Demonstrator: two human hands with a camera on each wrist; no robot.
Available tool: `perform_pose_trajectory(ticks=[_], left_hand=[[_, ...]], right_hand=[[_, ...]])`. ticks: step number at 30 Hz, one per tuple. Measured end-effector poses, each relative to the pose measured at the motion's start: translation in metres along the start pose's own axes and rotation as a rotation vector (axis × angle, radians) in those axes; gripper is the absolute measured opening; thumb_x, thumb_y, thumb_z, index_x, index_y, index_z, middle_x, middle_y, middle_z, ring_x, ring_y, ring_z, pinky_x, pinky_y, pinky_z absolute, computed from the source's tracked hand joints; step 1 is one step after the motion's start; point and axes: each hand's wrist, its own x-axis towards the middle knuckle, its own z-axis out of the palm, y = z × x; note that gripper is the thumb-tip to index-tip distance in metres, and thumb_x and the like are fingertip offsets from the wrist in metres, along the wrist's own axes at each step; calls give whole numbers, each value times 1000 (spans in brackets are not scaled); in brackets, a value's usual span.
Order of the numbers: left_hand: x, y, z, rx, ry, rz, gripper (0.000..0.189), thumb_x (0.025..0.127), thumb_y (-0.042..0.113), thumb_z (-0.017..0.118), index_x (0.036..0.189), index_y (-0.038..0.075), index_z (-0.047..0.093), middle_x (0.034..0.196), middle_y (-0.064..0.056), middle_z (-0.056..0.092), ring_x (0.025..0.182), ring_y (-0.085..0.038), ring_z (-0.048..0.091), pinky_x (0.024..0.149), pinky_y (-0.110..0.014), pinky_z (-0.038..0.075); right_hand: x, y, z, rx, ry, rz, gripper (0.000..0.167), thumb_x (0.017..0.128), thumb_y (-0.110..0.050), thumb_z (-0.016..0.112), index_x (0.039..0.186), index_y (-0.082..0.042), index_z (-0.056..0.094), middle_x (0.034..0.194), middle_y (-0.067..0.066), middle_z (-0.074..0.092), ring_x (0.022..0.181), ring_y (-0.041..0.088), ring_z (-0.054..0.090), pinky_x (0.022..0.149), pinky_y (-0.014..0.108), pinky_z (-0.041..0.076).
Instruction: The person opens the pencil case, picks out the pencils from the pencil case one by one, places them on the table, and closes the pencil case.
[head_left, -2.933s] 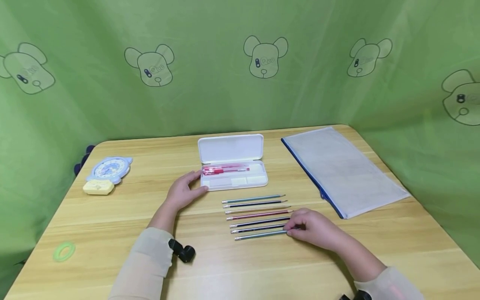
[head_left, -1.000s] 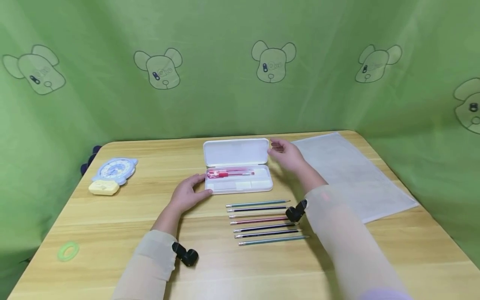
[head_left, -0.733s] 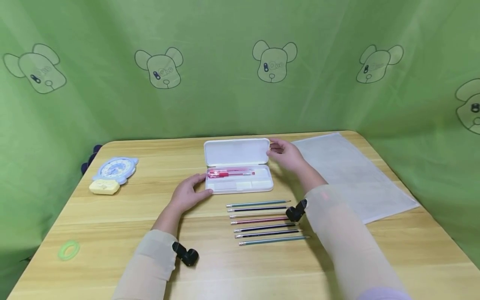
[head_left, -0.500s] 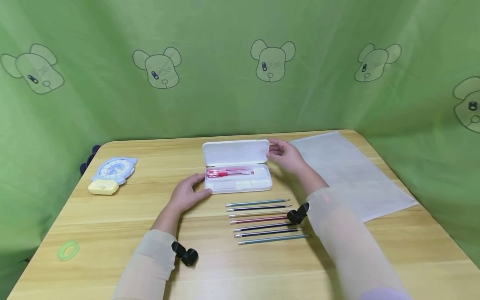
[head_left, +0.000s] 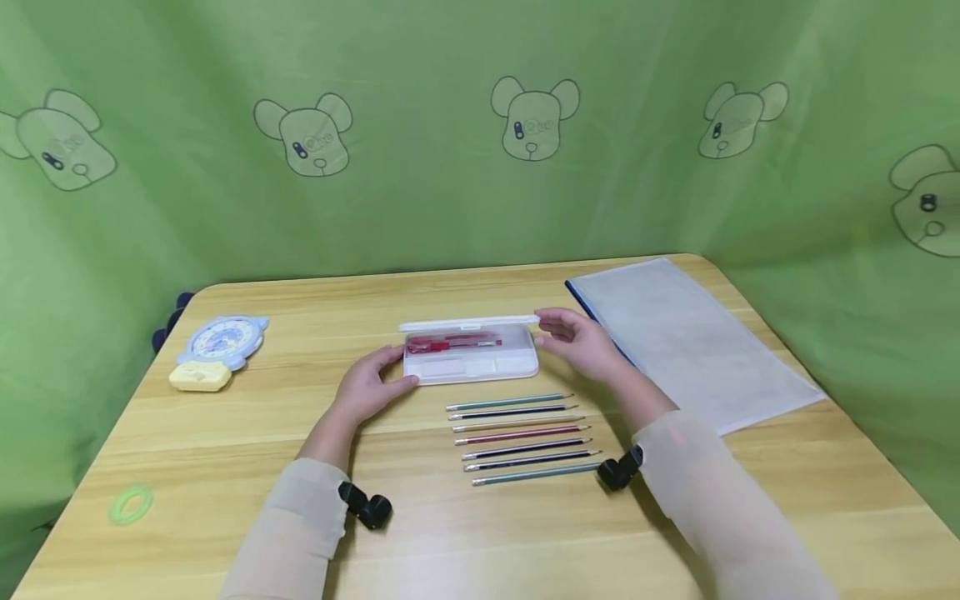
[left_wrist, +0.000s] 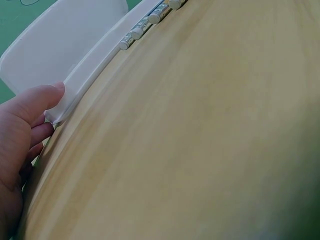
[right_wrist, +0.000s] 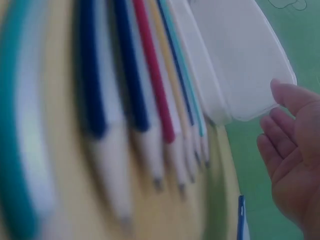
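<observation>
A white pencil case [head_left: 472, 367] lies on the table with red pens [head_left: 453, 342] inside. Its lid [head_left: 468, 322] is tilted forward over the tray, nearly edge-on in the head view. My left hand [head_left: 365, 387] grips the case's left end, with the thumb [left_wrist: 47, 96] on the front corner. At the lid's right end, my right hand [head_left: 577, 342] holds the edge between thumb and fingers, as the right wrist view also shows near the lid [right_wrist: 245, 60]. Several pencils [head_left: 521, 433] lie in a row in front of the case, erasers to the left.
A zippered mesh pouch [head_left: 697, 342] lies at the right of the table. On the left are a blue clock-like toy [head_left: 225, 337], a yellow block-shaped thing [head_left: 200, 377] and a green ring [head_left: 131, 504]. A green curtain [head_left: 420, 200] hangs behind the table.
My right hand has left the pencil row for the lid's right edge. The lid has swung from upright to tilted forward and down. My left hand stays at the case's left end.
</observation>
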Motion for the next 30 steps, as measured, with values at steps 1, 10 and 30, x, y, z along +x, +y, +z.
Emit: perform_pose_trajectory(ticks=[1,10,30], left_hand=[[0,0,0,0,2,2,70,86,39,72,146,14,47,155,-15,40,145,-35,34,121,-52,25],[1,0,-1,-8,13,11,68,86,38,73,142,6,51,152,-16,44,145,-34,35,122,-50,26],[0,-1,1,-21,13,10,66,92,47,63,144,9,49,151,-14,46,144,-34,37,121,-49,28]], right_hand=[[-2,2,1,-2,-5,0,51,91,-15,68,138,-4,51,142,19,53,133,37,50,113,47,41],[-14,9,10,-9,-3,13,45,91,-21,69,130,-3,57,135,18,59,125,34,57,107,43,48],[-17,20,16,-23,-38,29,49,91,-19,70,133,0,55,143,21,51,132,37,51,113,46,42]])
